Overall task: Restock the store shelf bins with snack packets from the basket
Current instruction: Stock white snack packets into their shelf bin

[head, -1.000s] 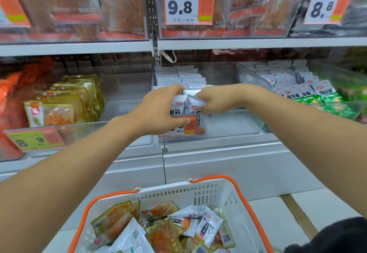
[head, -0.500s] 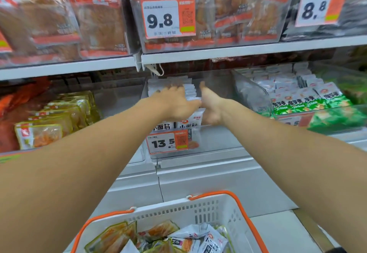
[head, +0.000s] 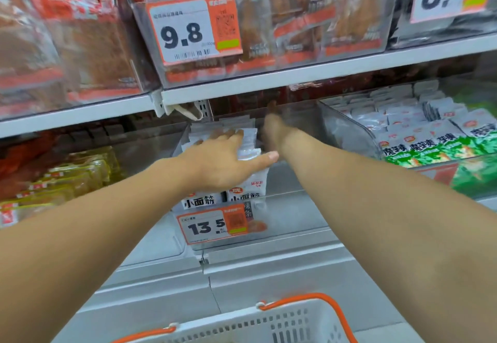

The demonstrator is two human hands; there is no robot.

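Packets [head: 243,151] went from pinched in both hands into the middle bin [head: 347,138], left hand [head: 223,163] now flat, fingers straight on the row, right hand [head: 274,130] reaching deeper, fingers blurred, basket [head: 282,321] below.

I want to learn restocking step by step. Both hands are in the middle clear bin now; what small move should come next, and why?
Probably press the row of white snack packets back and upright, then withdraw. The left hand lies flat on the row, the right hand reaches blurred beside it, and the clear plastic bin looks bare to the right.
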